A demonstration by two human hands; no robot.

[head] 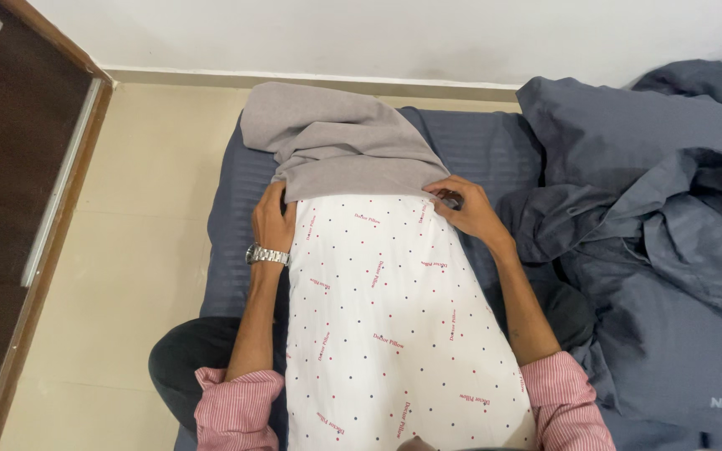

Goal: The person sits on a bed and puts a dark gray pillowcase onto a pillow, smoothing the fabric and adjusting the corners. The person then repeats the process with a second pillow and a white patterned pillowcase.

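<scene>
pillow [394, 317] centre frame, on bed [236, 209] | grey cover [336, 142] over its top end | left hand [273, 219], right hand [470, 209] both pinch cover hem | step, judged: drawing cover along pillow; needs even pull both sides

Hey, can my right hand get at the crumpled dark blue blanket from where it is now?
Probably yes. The right hand pinches the grey pillowcase edge on the white dotted pillow, and the crumpled dark blue blanket lies just beside it, nothing between.

pillowcase [340, 142]: matt grey cloth | pillow [394, 326]: smooth white fabric (dotted) | watch [266, 255]: shiny metal
</scene>
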